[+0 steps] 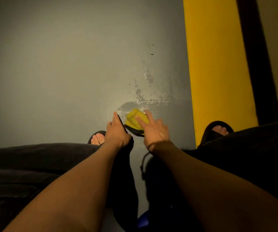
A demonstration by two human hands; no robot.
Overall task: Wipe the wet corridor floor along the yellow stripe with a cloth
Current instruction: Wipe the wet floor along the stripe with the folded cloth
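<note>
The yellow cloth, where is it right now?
In the head view the yellow cloth lies on the grey floor under the right hand, left of the yellow stripe, just below the wet splashes.

A person in dark, loose trousers (34, 164) and black open-toed slide sandals, one on the left foot (96, 137) and one on the right foot (218, 128), with both forearms bare and a thin dark band (149, 145) around the right wrist.
</note>
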